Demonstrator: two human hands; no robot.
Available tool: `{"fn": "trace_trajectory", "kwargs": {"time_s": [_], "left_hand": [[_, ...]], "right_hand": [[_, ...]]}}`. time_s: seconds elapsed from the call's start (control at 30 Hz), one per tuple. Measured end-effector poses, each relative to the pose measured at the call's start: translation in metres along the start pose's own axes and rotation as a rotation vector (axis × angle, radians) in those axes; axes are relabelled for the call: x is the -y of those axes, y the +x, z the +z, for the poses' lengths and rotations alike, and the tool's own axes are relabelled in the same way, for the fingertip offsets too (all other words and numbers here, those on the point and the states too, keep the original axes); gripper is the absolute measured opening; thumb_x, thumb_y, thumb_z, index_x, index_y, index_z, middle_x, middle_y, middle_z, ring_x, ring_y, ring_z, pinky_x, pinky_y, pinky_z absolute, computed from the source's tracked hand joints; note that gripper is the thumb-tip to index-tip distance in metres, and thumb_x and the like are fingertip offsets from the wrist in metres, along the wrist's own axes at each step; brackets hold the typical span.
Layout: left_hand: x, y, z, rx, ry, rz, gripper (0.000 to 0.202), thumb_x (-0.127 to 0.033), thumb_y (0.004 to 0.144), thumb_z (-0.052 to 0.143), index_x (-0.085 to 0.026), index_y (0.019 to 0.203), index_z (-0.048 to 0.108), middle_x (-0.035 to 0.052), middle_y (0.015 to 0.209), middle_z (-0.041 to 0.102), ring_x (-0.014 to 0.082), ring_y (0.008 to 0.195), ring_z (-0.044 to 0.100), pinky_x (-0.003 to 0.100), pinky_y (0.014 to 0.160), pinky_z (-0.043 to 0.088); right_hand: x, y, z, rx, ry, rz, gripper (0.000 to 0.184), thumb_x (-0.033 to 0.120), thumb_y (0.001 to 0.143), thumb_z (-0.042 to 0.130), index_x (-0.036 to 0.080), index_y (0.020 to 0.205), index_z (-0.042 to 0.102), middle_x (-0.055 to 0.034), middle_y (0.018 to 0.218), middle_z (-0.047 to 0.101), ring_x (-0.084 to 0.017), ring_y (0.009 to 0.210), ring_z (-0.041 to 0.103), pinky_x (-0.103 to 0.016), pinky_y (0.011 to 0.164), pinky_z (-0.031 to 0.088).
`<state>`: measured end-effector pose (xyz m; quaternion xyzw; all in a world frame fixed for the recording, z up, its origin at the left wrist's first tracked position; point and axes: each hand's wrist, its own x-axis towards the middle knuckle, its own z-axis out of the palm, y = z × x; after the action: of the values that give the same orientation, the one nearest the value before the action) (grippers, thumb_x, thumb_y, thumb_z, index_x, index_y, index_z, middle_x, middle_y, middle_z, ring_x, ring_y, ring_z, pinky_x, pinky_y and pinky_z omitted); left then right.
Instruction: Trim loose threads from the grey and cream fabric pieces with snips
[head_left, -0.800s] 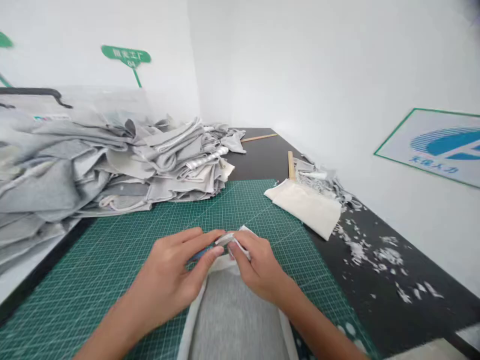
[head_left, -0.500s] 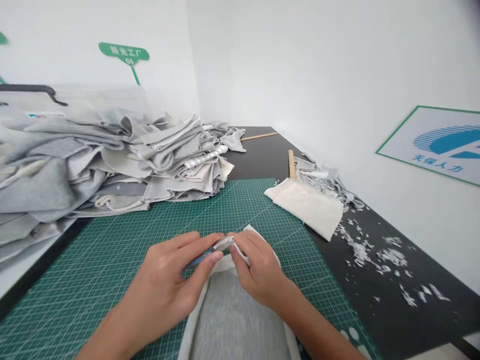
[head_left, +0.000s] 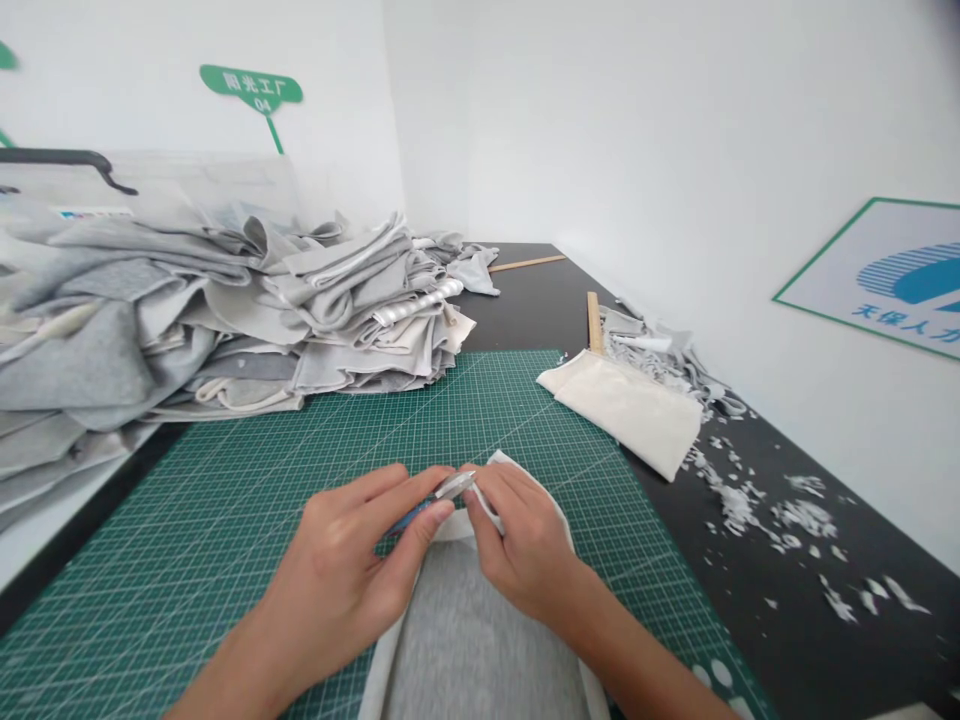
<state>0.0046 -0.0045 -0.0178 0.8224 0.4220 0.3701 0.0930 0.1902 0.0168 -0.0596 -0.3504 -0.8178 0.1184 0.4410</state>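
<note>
My left hand (head_left: 337,565) pinches a small blue-handled tool with a silver metal tip (head_left: 444,497), possibly a seam ripper or small snips. My right hand (head_left: 529,550) is shut on the white fabric edging (head_left: 551,510) of a grey fabric piece (head_left: 480,640), which lies on a green cutting mat (head_left: 225,540). The tool's tip sits against the edging, right by my right fingers. Part of the edging is hidden under my fingers.
A large heap of grey and off-white fabric pieces (head_left: 300,330) fills the mat's far left. A cream cloth (head_left: 626,405), a wooden ruler (head_left: 595,322) and grey scraps (head_left: 750,505) lie to the right on the black table (head_left: 795,600). White walls close the far and right sides.
The scene has shifted slightly upward and to the right in view as my head moved. The tool's tip has moved closer to my right fingers; the fabric stays in my right hand.
</note>
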Motion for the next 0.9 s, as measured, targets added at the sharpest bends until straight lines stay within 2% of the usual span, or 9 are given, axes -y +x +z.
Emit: {"fn": "trace_trajectory", "kwargs": {"time_s": [0.27,0.43,0.6,0.77,0.9], "left_hand": [[-0.0009,0.0016,0.0045,-0.015,0.010,-0.023,0.022,-0.021,0.095,0.060,-0.021,0.117,0.065,-0.0020,0.084,0.067,0.0077,0.068,0.060,0.021,0.064,0.048],[0.0001,0.0053,0.0043,0.011,0.000,-0.044,0.022,-0.023,0.095,0.060,-0.023,0.117,0.066,-0.0031,0.079,0.064,0.0079,0.063,0.057,0.022,0.059,0.046],[-0.0003,0.0043,0.0027,0.008,0.031,-0.021,0.024,-0.022,0.094,0.061,-0.022,0.118,0.066,-0.0036,0.073,0.060,0.0070,0.057,0.051,0.020,0.053,0.041],[-0.0022,0.0013,0.0050,-0.009,0.050,-0.019,0.025,-0.022,0.095,0.059,-0.018,0.119,0.066,0.0005,0.080,0.065,0.0102,0.064,0.057,0.023,0.061,0.047],[-0.0044,0.0012,0.0058,0.019,0.038,-0.039,0.024,-0.021,0.095,0.058,-0.020,0.118,0.066,-0.0001,0.078,0.063,0.0105,0.063,0.057,0.024,0.059,0.045]], "right_hand": [[0.0008,-0.0036,0.0049,-0.034,-0.046,0.072,0.019,0.013,0.099,0.043,0.014,0.092,0.061,-0.0080,0.080,0.067,-0.021,0.074,0.061,-0.034,0.071,0.050],[0.0011,-0.0053,0.0043,-0.041,-0.064,0.079,0.017,0.013,0.099,0.044,0.013,0.101,0.061,-0.0098,0.088,0.071,-0.022,0.082,0.066,-0.036,0.080,0.052],[-0.0011,-0.0065,0.0026,-0.030,-0.107,0.048,0.019,0.012,0.098,0.044,0.012,0.106,0.061,-0.0110,0.091,0.072,-0.022,0.082,0.066,-0.037,0.077,0.052],[-0.0026,-0.0077,0.0031,-0.017,-0.190,0.005,0.018,0.011,0.096,0.044,0.012,0.101,0.061,-0.0101,0.085,0.071,-0.023,0.076,0.063,-0.038,0.072,0.052],[-0.0018,-0.0072,0.0034,-0.028,-0.198,0.011,0.019,0.010,0.096,0.044,0.011,0.106,0.060,-0.0105,0.086,0.071,-0.024,0.077,0.064,-0.038,0.072,0.052]]}}
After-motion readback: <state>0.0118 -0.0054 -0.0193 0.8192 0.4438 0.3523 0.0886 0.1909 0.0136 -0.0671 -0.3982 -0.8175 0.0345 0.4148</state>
